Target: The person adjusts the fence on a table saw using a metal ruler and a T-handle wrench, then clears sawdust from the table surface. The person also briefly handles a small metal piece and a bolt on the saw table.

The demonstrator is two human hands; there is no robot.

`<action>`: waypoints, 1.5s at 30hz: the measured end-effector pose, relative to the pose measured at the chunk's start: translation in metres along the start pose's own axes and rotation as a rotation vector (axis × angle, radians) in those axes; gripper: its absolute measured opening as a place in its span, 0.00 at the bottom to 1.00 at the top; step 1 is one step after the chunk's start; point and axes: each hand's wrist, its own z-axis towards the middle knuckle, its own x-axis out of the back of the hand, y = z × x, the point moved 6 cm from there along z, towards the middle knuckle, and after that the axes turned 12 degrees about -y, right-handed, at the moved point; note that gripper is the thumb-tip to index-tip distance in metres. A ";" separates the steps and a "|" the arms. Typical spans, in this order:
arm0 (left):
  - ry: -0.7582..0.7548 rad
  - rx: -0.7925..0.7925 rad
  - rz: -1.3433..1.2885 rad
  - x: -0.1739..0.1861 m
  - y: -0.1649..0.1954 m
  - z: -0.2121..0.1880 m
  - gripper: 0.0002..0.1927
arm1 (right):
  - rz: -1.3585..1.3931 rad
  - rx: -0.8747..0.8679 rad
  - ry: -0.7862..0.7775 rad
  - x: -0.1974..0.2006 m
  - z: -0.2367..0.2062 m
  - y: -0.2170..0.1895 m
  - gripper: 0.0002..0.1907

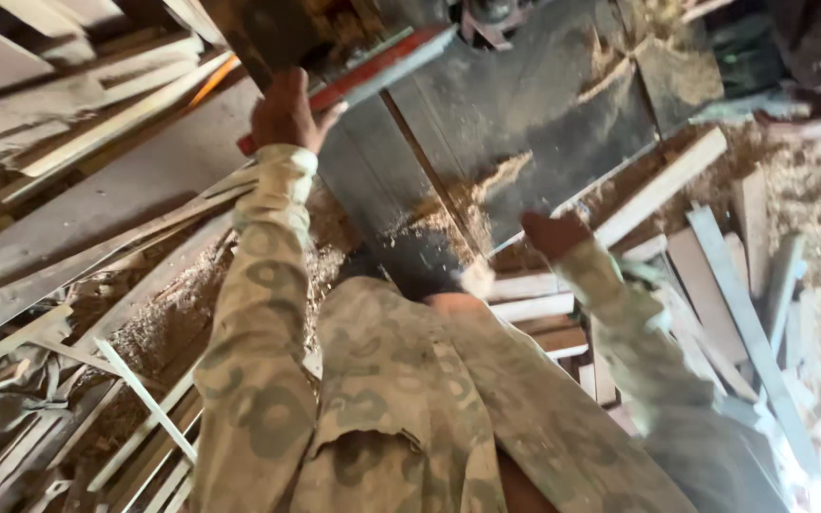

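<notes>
left hand [282,114] | fingers gripping red bar [372,68] | right hand [553,233] resting on table [525,123] (fingers' spread hidden) | sawdust [486,185] lying between

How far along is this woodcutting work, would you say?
Partly done, it seems: sawdust covers the grey saw table, and cut strips lie heaped beside it. In hand: the left hand grips the red-edged fence; the right hand rests at the table's edge. Planks remain stacked.

Matt grey metal saw table [525,123] dusted with rough sawdust [496,180]; pale raw wooden offcuts [662,185]; soft patterned cloth sleeve [258,313].
</notes>
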 end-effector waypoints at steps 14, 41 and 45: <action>-0.092 0.045 -0.049 0.006 0.002 0.003 0.35 | 0.175 -0.416 -0.397 0.026 0.153 -0.072 0.27; 0.077 -0.018 -0.081 0.005 0.002 0.001 0.37 | 0.481 -0.522 -0.228 -0.076 0.128 -0.055 0.31; 0.066 0.009 -0.097 0.011 0.006 0.000 0.38 | 0.624 -0.726 -0.455 -0.145 0.017 -0.054 0.18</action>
